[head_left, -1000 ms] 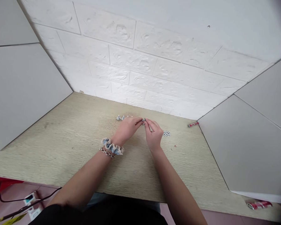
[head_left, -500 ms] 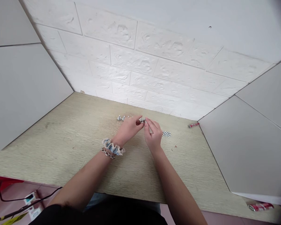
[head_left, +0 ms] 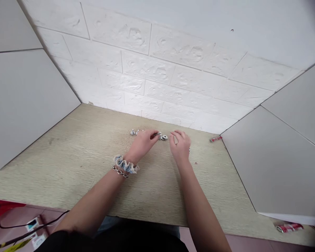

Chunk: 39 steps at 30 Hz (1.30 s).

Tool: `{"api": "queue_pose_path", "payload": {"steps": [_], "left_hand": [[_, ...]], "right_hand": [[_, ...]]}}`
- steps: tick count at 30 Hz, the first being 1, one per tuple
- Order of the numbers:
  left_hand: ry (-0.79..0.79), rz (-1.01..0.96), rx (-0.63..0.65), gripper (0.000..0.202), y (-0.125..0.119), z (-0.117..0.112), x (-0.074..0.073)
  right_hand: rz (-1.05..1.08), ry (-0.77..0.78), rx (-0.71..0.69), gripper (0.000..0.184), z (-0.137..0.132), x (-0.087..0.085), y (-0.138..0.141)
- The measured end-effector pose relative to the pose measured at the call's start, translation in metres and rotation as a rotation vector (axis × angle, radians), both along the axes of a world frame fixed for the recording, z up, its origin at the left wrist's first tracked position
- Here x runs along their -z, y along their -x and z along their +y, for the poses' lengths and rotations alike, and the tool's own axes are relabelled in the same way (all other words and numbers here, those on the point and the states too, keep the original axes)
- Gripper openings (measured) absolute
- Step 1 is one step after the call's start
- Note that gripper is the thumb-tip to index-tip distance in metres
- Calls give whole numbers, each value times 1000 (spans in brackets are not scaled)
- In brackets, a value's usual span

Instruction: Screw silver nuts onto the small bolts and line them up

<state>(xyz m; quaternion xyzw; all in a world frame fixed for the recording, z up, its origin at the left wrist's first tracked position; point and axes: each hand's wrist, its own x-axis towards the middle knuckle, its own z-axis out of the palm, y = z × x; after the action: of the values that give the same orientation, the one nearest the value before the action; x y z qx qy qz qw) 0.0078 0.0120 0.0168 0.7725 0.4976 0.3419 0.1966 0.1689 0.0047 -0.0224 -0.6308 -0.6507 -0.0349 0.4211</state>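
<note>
My left hand (head_left: 144, 141), with a lace-edged scrunchie and a chain bracelet at its wrist, pinches a small shiny metal part (head_left: 157, 134) that looks like a bolt. Its fingers hide most of this piece. Just beyond the fingertips, round metal washers (head_left: 165, 137) lie on the tabletop. My right hand (head_left: 180, 145) hovers to their right, fingers apart, and nothing shows in it. Behind my left hand stands a short row of bolts (head_left: 132, 132) with wide round bases, partly covered by the hand. A bit of small metal hardware (head_left: 189, 149) peeks out beside my right hand.
The pale wooden table (head_left: 94, 150) meets a white brick-patterned wall (head_left: 160, 70) at the back. Grey panels (head_left: 34, 105) rise at both sides. A red can (head_left: 215, 139) lies at the back right, another red can (head_left: 289, 228) at the front right. Cables and a power strip are at lower left.
My right hand has moved away from my left hand to the right, and its fingers have parted. Washers now show between the hands. The left hand keeps its pinch nearly in place.
</note>
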Motion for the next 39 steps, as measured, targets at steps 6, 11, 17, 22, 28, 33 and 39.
{"api": "queue_pose_path", "payload": {"steps": [6,11,17,22,28,33,39], "left_hand": [[-45,3,11,23,0,0,2],[-63,17,18,22,0,1,6],[-100,71,48,21,0,2,10],[-118,140,102,21,-1,2,12],[-79,164,133,20,-2,0,9],[-104,176,124,19,-2,1,9],[-104,184,126,19,-1,2,10]], "right_hand": [[-265,348,157,13,3,10,-46],[-310,416,152,13,1,17,-47],[-252,387,97,14,3,10,-34],[188,275,-221,15,1,-7,-10],[622,236,-386,22,-2,-6,12],[645,203,-432,20,-2,-3,14],[498,141,-457,18,-2,-5,13]]}}
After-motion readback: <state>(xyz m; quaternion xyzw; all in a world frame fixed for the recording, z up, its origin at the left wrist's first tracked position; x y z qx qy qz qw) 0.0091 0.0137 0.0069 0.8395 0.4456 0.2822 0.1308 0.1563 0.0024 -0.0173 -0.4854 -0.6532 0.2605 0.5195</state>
